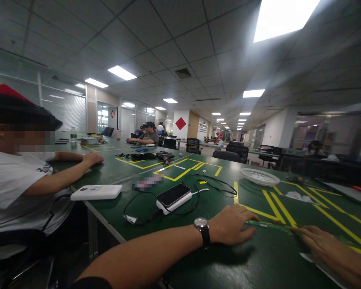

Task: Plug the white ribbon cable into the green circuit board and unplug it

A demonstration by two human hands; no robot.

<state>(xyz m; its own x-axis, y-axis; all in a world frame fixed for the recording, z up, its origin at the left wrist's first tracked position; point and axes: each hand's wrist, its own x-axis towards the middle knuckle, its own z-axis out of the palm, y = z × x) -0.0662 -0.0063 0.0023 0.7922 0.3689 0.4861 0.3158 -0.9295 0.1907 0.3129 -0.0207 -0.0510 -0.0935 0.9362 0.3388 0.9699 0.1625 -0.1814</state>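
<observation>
A thin green strip (272, 225) runs between both hands over the table (225, 273), far from its left edge. The left hand (233, 225) is half curled at one end, the right hand (329, 247) touches farther along; I can't tell if either grips it

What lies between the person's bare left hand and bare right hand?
The head view shows a narrow, shiny, greenish strip spanning the gap from the left hand to the right hand, with the dark green tabletop beneath.
</observation>
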